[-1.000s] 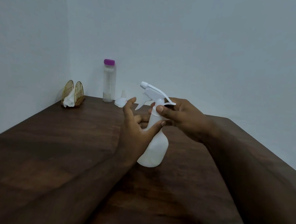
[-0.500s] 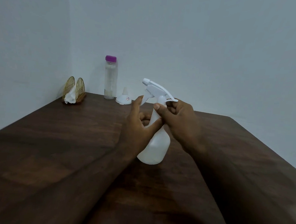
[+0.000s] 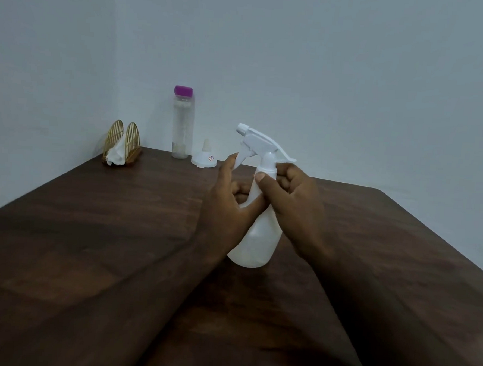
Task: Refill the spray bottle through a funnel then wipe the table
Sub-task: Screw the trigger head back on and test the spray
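Over the last second the right hand [image 3: 292, 211] had slid down from the back of the trigger head to the neck, and the bottle had come closer to upright. Its thumb and curled fingers pinched the neck just beneath the white plastic trigger head [image 3: 261, 143]. The left hand [image 3: 227, 210] gripped the shoulder of the white translucent plastic spray bottle [image 3: 256, 240], with the thumb across the front, the fingers curled behind and the forefinger raised beside the trigger lever. The bottle appeared to rest on its base near the middle of the dark brown wooden counter [image 3: 90, 230].

The step looked to be unscrewing the head. It would likely go best with the left hand bracing the body without squeezing it. The right hand should turn the collar itself, then lift straight up so that any dip tube came clear without tipping the bottle.

Far and to the left, well apart from the hands, a small white plastic funnel [image 3: 203, 159] sat mouth down. Just beside it stood a tall clear bottle with a purple cap [image 3: 181, 122]. Farther left, a gold wire napkin holder [image 3: 122, 140] held a white tissue [image 3: 117, 154].
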